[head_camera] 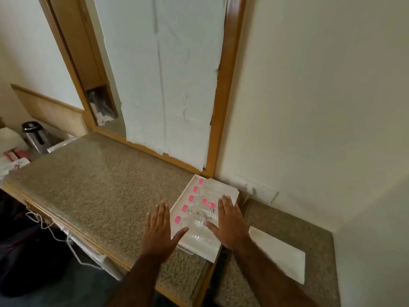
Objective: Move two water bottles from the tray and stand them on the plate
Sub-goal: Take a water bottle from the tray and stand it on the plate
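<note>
Hands (194, 227) flat over clear pink-capped bottles (199, 216) (white rectangular tray (180, 203)).

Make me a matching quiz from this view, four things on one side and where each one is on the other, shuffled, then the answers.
Things:
1. water bottles
2. left hand
3. right hand
4. plate

Places:
A. flat on the lower counter, right of the tray
B. spread open over the bottles
C. lying in a row in the tray
D. spread open over the tray's left edge

Pairs: 1-C, 2-D, 3-B, 4-A
</note>
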### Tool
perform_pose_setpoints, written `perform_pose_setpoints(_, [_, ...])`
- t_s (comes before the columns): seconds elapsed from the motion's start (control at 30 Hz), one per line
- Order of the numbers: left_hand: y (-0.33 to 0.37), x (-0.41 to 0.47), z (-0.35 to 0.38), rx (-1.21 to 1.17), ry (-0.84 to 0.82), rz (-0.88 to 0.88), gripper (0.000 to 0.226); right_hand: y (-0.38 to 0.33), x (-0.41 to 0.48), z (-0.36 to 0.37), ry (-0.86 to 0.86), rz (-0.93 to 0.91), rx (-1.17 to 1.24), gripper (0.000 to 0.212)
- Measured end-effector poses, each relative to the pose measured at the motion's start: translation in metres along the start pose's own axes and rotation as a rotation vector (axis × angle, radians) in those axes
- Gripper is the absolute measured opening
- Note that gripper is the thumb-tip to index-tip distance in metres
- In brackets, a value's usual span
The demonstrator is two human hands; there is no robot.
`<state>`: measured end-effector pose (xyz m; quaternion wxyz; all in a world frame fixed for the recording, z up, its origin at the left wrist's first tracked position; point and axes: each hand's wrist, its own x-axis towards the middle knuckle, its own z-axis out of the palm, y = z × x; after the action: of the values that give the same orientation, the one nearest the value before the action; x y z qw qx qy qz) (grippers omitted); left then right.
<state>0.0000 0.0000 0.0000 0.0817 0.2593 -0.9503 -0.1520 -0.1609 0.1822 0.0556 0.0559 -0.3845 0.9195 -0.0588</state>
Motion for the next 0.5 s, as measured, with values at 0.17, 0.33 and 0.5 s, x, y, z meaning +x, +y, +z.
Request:
perform_pose_setpoints(0.17, [-0.022,-0.031,0.054,0.051,-0.137,-0.145,0.12,0.003,-0.005,0.055,-0.146,-0.018,-0.036,0.095])
perform_pose_setpoints(0.33, [-0.03,-0.046,0.092,0.052,-0.287,-0.256,0.135,0.002,-0.001,0.091,-0.251,-0.061,-0.04,0.084])
perform_pose_setpoints(0.5, [-0.032,-0.05,0.112,0.098,-0.336,-0.248,0.133,-0.005,0.007,0.104,-0.216,-0.051,-0.038,0.079])
